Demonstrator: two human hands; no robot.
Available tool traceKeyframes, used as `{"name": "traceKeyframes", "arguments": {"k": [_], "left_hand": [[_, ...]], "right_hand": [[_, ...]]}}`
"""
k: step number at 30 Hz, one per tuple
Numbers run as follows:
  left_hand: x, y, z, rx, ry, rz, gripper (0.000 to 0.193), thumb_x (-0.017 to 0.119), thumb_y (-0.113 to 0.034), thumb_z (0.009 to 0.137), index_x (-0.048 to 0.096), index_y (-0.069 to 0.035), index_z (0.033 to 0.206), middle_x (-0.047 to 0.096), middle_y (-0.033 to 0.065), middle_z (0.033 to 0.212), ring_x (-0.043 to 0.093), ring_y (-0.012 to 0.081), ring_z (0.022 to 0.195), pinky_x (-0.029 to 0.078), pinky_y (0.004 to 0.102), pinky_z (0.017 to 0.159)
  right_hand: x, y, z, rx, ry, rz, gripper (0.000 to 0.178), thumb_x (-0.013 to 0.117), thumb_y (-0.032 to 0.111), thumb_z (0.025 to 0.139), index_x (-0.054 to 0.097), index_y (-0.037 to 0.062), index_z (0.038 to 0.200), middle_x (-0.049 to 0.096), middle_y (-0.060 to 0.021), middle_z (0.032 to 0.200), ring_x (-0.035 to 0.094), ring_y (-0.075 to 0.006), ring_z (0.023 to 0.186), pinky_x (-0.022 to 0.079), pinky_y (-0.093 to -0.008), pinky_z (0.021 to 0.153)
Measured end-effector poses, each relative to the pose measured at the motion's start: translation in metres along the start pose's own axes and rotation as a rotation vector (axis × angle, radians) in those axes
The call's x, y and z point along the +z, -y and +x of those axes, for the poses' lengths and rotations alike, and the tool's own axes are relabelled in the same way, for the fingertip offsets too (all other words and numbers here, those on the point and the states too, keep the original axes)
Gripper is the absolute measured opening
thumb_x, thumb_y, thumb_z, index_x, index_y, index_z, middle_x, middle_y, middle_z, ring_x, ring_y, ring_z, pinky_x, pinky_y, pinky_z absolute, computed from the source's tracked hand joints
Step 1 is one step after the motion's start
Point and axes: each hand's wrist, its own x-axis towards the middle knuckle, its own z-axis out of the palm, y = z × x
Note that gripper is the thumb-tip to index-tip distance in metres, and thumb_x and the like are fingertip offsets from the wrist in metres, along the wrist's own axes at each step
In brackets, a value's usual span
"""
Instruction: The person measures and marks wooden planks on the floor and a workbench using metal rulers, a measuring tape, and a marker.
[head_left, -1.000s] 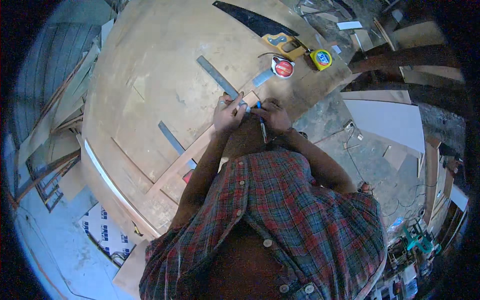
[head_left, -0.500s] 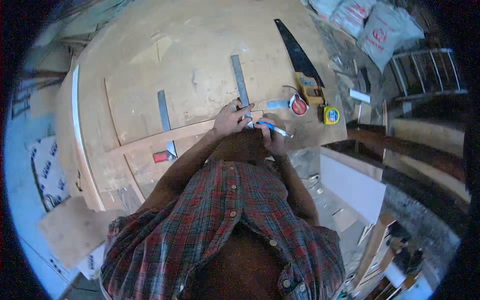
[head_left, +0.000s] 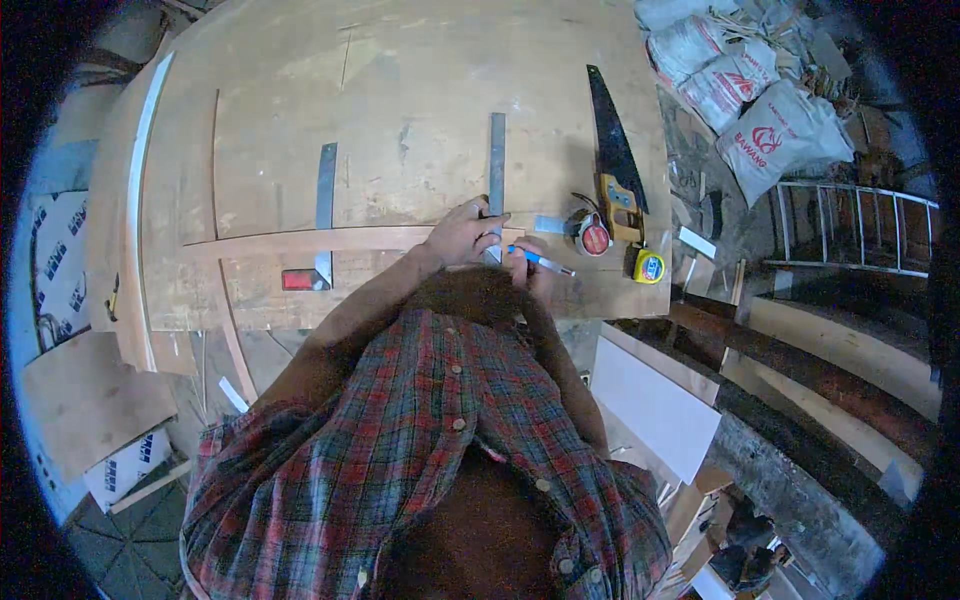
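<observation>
A thin wooden strip (head_left: pixel 330 240) lies across the workbench in front of me. My left hand (head_left: pixel 462 234) is at its right part, fingers closed over a metal square (head_left: pixel 497 165) whose blade runs away from me across the strip. In my right hand (head_left: pixel 530 278), just right of the square's near end, is a blue-and-white pen (head_left: pixel 540 262). Its blue end is at the fingertips beside the square, and the pale end sticks out to the right. A second square (head_left: pixel 326 190) with a red-faced handle crosses the strip farther left.
On the right lie a handsaw (head_left: pixel 618 150), a yellow tape measure (head_left: pixel 649 265), a round red-labelled item (head_left: pixel 594 238) and a small bluish metal piece (head_left: pixel 552 224). A long thin strip (head_left: pixel 216 170) crosses the plywood bench top (head_left: pixel 420 60) at left. Sacks (head_left: pixel 770 140) and a metal ladder (head_left: pixel 850 228) stand beyond.
The whole view has turned and shifted, so the bench sits straighter. Both hands stay by the square. The pen is still in my right hand.
</observation>
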Motion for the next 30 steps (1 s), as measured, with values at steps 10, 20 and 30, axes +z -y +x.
{"name": "traceKeyframes", "arguments": {"k": [10,20,30], "left_hand": [[-0.002,-0.004,0.0,-0.026,0.019,0.02,0.041,0.066,-0.023,0.089,0.064,-0.012,0.129,0.053,0.0167,0.107,0.056,0.0344,0.105,0.049,0.0423,0.093],[-0.025,0.02,0.025,0.084,0.245,-0.105,0.035,0.062,-0.017,0.091,0.067,-0.013,0.125,0.065,0.0179,0.104,0.06,0.0336,0.104,0.049,0.0438,0.092],[-0.04,0.018,0.02,0.079,0.32,-0.213,0.052,0.059,-0.005,0.088,0.055,-0.012,0.14,0.059,0.0182,0.116,0.061,0.0359,0.103,0.049,0.0437,0.092]], "right_hand": [[0.004,-0.011,0.004,0.142,0.102,-0.103,0.02,0.062,0.017,0.097,0.065,-0.0005,0.107,0.067,-0.0029,0.08,0.059,-0.0101,0.068,0.047,-0.0268,0.062],[-0.012,-0.031,0.024,-0.613,0.331,-0.178,0.029,0.073,0.006,0.084,0.065,0.0065,0.112,0.067,-0.0158,0.094,0.066,-0.0298,0.084,0.053,-0.0384,0.072],[-0.025,-0.046,0.013,-0.561,0.613,-0.483,0.026,0.069,0.012,0.087,0.065,0.0099,0.112,0.06,-0.0097,0.085,0.061,-0.027,0.075,0.05,-0.0341,0.071]]}}
